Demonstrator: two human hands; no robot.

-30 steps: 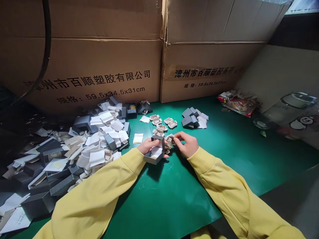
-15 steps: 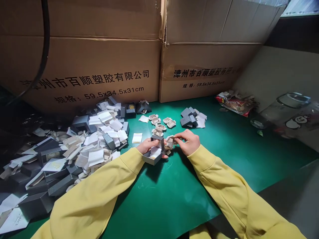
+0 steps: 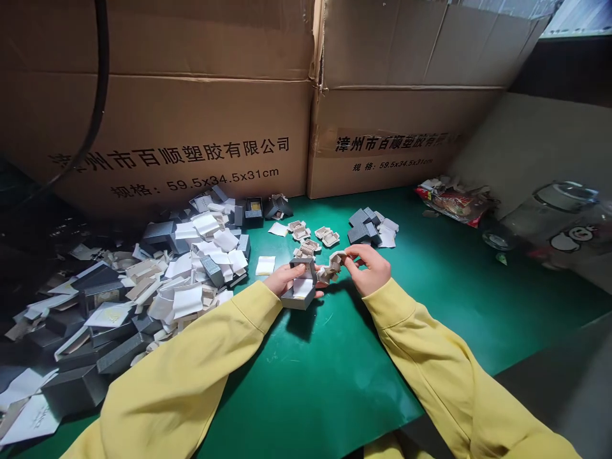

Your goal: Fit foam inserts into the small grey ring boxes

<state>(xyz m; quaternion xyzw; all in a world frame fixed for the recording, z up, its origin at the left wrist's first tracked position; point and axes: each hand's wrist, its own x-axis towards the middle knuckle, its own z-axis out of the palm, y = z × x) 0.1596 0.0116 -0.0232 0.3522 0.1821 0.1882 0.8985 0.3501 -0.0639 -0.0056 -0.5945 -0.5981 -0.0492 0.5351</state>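
L hand [image 3: 285, 278] grips a grey box [image 3: 300, 292], lid open, low over or on the mat (cannot tell which). R hand [image 3: 370, 271] pinches a beige insert [image 3: 333, 264] btwn thumb & fingertips, raised off the mat, just beside the open lid. Both hands are closed on their pieces.

Surroundings, large to small:
- two cardboard cartons [image 3: 191, 127] along the back
- green mat [image 3: 335, 370] over the bench
- heap [image 3: 157, 287] of grey boxes & white cards at L
- clear jar [image 3: 554, 223] at far R
- cluster [image 3: 366, 228] of grey boxes beyond the R hand
- loose inserts [image 3: 306, 239] btwn heap & cluster
- single white card [image 3: 265, 265] near the L hand

Handling note (judgement): the box is prob. best braced against the mat, w/ the thumb holding the lid back so the cavity faces up. The insert looks light & crushable, so grip it by the edges, level, w/ light pressure. Keep the R wrist clear of the loose inserts nearby.
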